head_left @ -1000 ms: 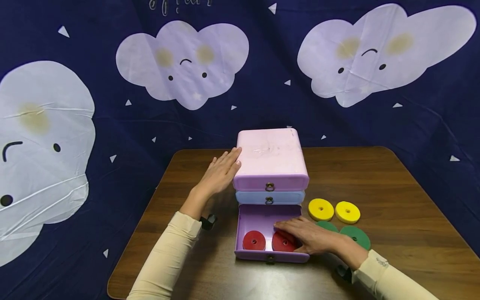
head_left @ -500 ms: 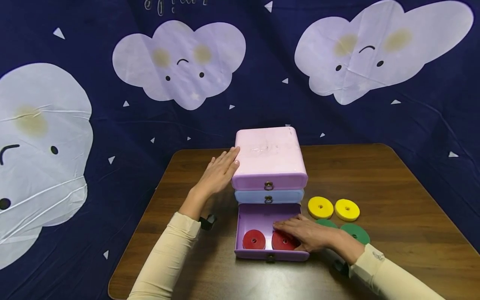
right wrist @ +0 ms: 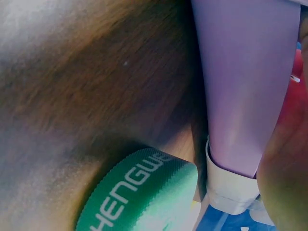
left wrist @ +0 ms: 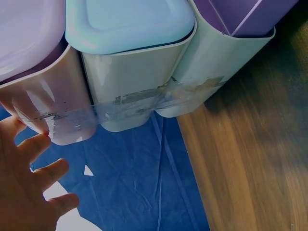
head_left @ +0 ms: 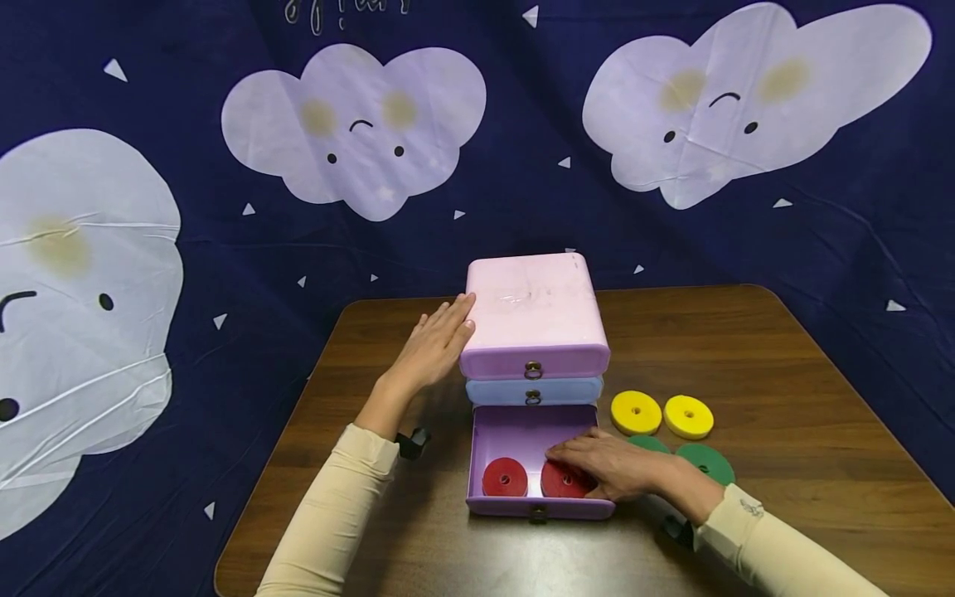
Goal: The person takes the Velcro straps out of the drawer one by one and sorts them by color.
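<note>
A small drawer unit (head_left: 533,307) with a pink top stands on the table, its bottom purple drawer (head_left: 496,435) pulled out. Inside, near the drawer's front, lie two red tape rolls, a left one (head_left: 504,478) and a right one (head_left: 564,480). My right hand (head_left: 615,464) reaches over the drawer's right wall and grips the right red roll, fingers at its far side and thumb at its near side. With fingers stretched, my left hand (head_left: 433,344) rests against the unit's upper left side; in the left wrist view its fingertips touch the pink casing (left wrist: 57,106).
Right of the drawer lie two yellow rolls (head_left: 637,413) and two green rolls (head_left: 705,463), one partly behind my right hand. The middle blue drawer (head_left: 533,391) and top purple drawer (head_left: 492,362) are pushed in. A dark blue cloth (head_left: 537,182) with clouds hangs behind the table.
The head view has shifted slightly. Both hands, the drawer and the rolls keep nearly the same places.
</note>
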A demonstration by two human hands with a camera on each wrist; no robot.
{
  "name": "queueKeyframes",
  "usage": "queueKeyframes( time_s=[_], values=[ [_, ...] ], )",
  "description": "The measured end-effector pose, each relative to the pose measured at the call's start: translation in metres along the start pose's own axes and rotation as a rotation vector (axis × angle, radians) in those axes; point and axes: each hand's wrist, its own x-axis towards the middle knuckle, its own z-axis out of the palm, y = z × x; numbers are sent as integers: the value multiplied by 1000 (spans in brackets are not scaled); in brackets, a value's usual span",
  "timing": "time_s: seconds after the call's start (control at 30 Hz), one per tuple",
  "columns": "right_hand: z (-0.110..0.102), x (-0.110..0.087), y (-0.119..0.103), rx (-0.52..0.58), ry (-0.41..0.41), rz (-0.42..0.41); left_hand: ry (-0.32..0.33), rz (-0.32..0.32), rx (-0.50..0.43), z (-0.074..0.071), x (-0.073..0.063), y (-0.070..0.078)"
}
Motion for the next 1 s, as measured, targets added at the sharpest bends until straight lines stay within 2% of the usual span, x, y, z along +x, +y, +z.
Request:
queueKeyframes(
  time_s=[0.3, 0.53, 0.7, 0.9, 1.0],
  values=[
    [-3, -1, -1, 21, -43, 33, -3, 4, -1, 0, -1, 1],
    [-6, 0, -1, 82, -76, 103, 2, 6, 0, 0, -2, 1],
    [-9, 0, -2, 118, -76, 128, 1, 8, 3, 1, -1, 0],
    [-17, -3, -3, 216, -90, 191, -4, -1, -4, 0, -1, 1],
    [-21, -5, -3, 223, -72, 206, -6, -5, -6, -1, -2, 0]
  ],
)
